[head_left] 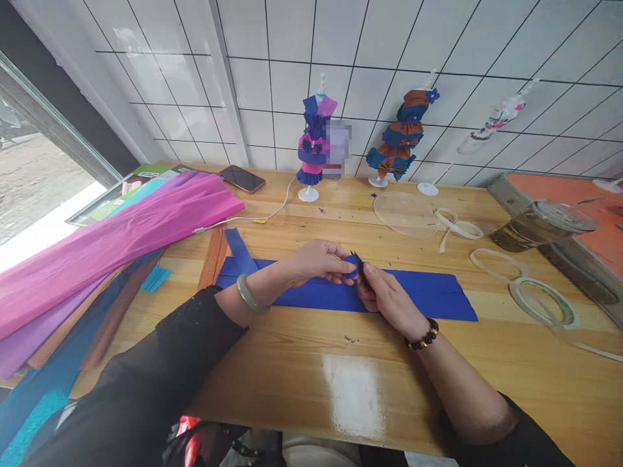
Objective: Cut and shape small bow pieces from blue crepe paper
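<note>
Black sleeves (pixel 141 376) lead to hands (pixel 316 259) (pixel 389 298), a blue piece (pixel 350 264) and dark item (pixel 362 271) gripped between.

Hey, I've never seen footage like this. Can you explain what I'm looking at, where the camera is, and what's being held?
There's no machine here, just a person's two bare hands. The single picture comes from a camera worn on their head, looking forward and down.

The left hand holds a small blue piece. The right hand grips something dark right beside it, too hidden to name for sure.

Beneath the hands, a long blue strip lies on the wooden table. To the left are a pink sheet and a phone. Two small dressed figures stand at the back, one blue and pink, one blue and brown.
</note>
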Demonstrator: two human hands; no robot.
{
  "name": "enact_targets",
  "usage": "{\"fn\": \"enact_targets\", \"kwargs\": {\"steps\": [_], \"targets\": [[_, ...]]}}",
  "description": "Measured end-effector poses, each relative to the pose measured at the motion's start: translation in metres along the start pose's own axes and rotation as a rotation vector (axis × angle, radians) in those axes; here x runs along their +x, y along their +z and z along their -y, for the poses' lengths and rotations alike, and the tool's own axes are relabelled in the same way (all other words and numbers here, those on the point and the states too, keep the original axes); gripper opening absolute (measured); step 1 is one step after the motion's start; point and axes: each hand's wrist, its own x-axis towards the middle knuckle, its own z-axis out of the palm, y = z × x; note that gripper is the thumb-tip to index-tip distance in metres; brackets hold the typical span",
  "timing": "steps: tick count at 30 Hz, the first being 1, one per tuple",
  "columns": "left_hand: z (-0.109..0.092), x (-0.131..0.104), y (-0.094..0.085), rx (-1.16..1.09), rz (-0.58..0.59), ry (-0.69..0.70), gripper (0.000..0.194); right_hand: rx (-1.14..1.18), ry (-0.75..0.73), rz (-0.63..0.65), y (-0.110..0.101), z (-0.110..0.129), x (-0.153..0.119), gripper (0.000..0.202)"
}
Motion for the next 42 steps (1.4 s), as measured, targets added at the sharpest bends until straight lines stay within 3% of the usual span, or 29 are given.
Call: {"fn": "enact_targets", "kwargs": {"steps": [8,28,42], "targets": [[0.01,0.005,0.001,-0.012,-0.043,0.06,0.024,0.07,-0.007,-0.067,0.0,-0.003,0.002,0.04],[-0.001,0.001,0.004,0.116,-0.136,0.121,0.021,0.025,0.007,0.016,-0.002,0.001,0.0,0.042],[-0.002,0.0,0.002,0.137,-0.113,0.144,0.02,0.027,0.012,0.027,-0.001,0.005,-0.002,0.041]]}}
